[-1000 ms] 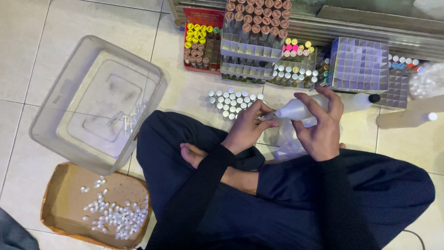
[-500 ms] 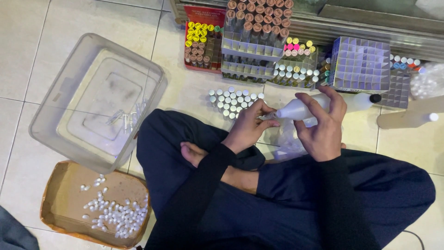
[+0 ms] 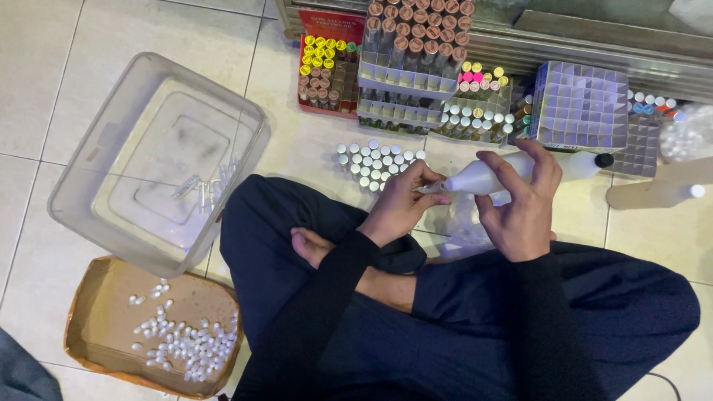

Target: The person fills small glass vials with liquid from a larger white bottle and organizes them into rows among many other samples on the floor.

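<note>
I sit cross-legged on a tiled floor. My right hand (image 3: 521, 206) grips a white squeeze bottle (image 3: 483, 178) with a tapered nozzle that points left. My left hand (image 3: 401, 202) pinches a small vial, mostly hidden by the fingers, right at the nozzle tip. Just beyond my left hand stands a cluster of small white-capped vials (image 3: 375, 161) on the floor.
A clear plastic tub (image 3: 82, 174) with a few vials inside stands at the left. A cardboard tray (image 3: 111, 286) of small white caps lies in front of it. Gridded boxes with brown, yellow and pink capped vials (image 3: 416, 44) and an unfilled divider box (image 3: 583, 108) line the far side.
Both hands have stayed together at the nozzle tip; they have shifted only slightly.
</note>
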